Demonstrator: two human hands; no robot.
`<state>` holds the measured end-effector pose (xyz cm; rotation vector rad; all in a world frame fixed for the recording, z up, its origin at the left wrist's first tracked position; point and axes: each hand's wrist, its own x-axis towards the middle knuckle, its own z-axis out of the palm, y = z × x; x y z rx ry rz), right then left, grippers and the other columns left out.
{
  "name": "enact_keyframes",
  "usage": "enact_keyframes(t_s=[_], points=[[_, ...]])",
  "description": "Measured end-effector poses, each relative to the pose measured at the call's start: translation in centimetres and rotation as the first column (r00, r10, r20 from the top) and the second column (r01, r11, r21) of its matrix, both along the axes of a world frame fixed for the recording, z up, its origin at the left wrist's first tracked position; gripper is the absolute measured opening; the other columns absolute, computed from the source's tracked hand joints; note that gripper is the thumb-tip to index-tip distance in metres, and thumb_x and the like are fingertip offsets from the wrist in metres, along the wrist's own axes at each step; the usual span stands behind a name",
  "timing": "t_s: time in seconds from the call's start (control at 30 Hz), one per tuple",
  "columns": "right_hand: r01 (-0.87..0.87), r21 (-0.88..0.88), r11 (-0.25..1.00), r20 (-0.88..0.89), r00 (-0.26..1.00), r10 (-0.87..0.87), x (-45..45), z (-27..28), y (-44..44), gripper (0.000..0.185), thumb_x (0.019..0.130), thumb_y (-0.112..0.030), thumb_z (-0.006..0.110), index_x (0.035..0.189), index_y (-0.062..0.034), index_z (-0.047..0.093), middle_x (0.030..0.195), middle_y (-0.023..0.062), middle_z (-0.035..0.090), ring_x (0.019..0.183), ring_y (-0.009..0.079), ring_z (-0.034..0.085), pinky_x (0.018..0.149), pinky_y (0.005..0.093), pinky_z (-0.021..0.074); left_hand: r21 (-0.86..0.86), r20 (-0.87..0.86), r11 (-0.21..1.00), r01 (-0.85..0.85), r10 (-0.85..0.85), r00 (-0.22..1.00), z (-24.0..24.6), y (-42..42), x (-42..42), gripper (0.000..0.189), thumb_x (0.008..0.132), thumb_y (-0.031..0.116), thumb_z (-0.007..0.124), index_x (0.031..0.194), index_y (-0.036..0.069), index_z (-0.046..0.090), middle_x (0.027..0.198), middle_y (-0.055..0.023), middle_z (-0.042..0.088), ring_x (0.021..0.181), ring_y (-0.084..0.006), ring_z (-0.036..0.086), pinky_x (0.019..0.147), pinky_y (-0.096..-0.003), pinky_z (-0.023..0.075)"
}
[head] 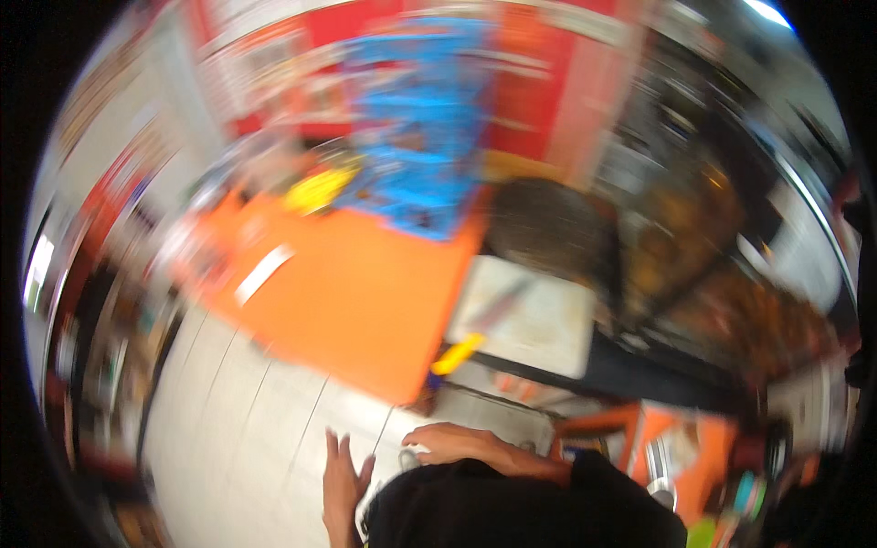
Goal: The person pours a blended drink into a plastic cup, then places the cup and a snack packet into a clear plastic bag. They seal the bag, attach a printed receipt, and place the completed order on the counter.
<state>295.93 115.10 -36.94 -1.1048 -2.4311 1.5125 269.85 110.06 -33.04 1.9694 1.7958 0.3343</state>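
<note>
My left hand (pixel 344 479) hangs over the tiled floor, its fingers spread and nothing in it. To its right my right hand (pixel 449 442) is held in front of my dark top, fingers loosely apart, without a visible object in it. Beyond both hands stands an orange table (pixel 356 294). At its right a knife with a yellow handle (pixel 459 353) lies across a white cutting board (pixel 541 322); neither hand touches it. The blade is blurred. Behind the board sits a round dark block (pixel 541 219), perhaps a wooden chopping block.
Blue plastic crates (pixel 418 137) are stacked at the table's back, beside a yellow item (pixel 322 186). A white strip (pixel 264 274) lies on the tabletop. Blurred brownish goods (pixel 678 205) fill the right side. An orange surface (pixel 685 459) holding small items stands at my lower right.
</note>
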Motion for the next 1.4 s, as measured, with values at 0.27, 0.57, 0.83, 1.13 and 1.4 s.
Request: enact_keyframes(t_s=[0.27, 0.57, 0.83, 1.13, 1.4], points=[[-0.470, -0.066, 0.880, -0.039, 0.883, 0.468, -19.9, 0.5, 8.6, 0.045, 0.097, -0.026, 0.060, 0.134, -0.0023, 0.055, 0.128, 0.0184, 0.062, 0.120, 0.0342, 0.059, 0.101, 0.0419, 0.0474, 0.087, -0.011, 0.852, -0.516, 0.519, 0.855, 3.1, 0.7, -18.1, 0.065, 0.086, 0.027, 0.074, 0.136, -0.008, 0.050, 0.156, -0.0349, 0.023, 0.134, -0.0542, 0.038, 0.113, -0.0545, 0.0354], [-0.270, -0.059, 0.961, -0.096, 0.960, 0.264, -30.7, -1.6, 23.1, 0.033, 0.093, -0.020, 0.066, 0.121, -0.0028, 0.064, 0.110, 0.0151, 0.070, 0.099, 0.0274, 0.070, 0.087, 0.0380, 0.0550, -0.311, 0.054, 0.879, -0.361, 0.396, 0.917, -3.9, 8.8, -25.7, 0.073, 0.090, 0.045, 0.068, 0.141, -0.003, 0.047, 0.147, -0.0343, 0.042, 0.123, -0.0498, 0.054, 0.107, -0.0491, 0.0446], [0.120, 0.164, 0.979, -0.596, 0.803, 0.002, -47.0, 3.3, 44.8, 0.023, 0.091, -0.010, 0.066, 0.113, -0.0034, 0.068, 0.109, 0.0136, 0.069, 0.103, 0.0299, 0.067, 0.091, 0.0380, 0.0526, -0.256, -0.036, 0.949, -0.182, 0.179, 0.983, 0.3, 30.3, -38.8, 0.062, 0.090, 0.034, 0.070, 0.135, -0.005, 0.050, 0.127, -0.0276, 0.061, 0.116, -0.0427, 0.059, 0.100, -0.0471, 0.0482], [0.019, 0.382, 0.924, -0.118, 0.993, 0.029, -67.5, 5.5, 71.8, 0.033, 0.086, -0.013, 0.067, 0.118, -0.0044, 0.068, 0.118, 0.0137, 0.067, 0.108, 0.0329, 0.064, 0.093, 0.0440, 0.0522, 0.422, -0.068, 0.877, -0.230, 0.283, 0.957, 8.5, 56.4, -52.2, 0.051, 0.087, 0.015, 0.072, 0.131, -0.003, 0.053, 0.126, -0.0244, 0.060, 0.116, -0.0416, 0.058, 0.100, -0.0456, 0.0471], [-0.335, 0.613, 0.716, 0.348, 0.928, 0.136, -68.8, 1.6, 74.0, 0.066, 0.070, -0.026, 0.080, 0.132, -0.0155, 0.060, 0.133, 0.0209, 0.056, 0.130, 0.0365, 0.049, 0.111, 0.0535, 0.0340, 0.541, -0.237, 0.830, 0.136, -0.005, 0.971, 3.6, 77.6, -61.6, 0.054, 0.080, 0.011, 0.077, 0.129, 0.000, 0.056, 0.119, -0.0219, 0.064, 0.112, -0.0365, 0.060, 0.102, -0.0461, 0.0436]])
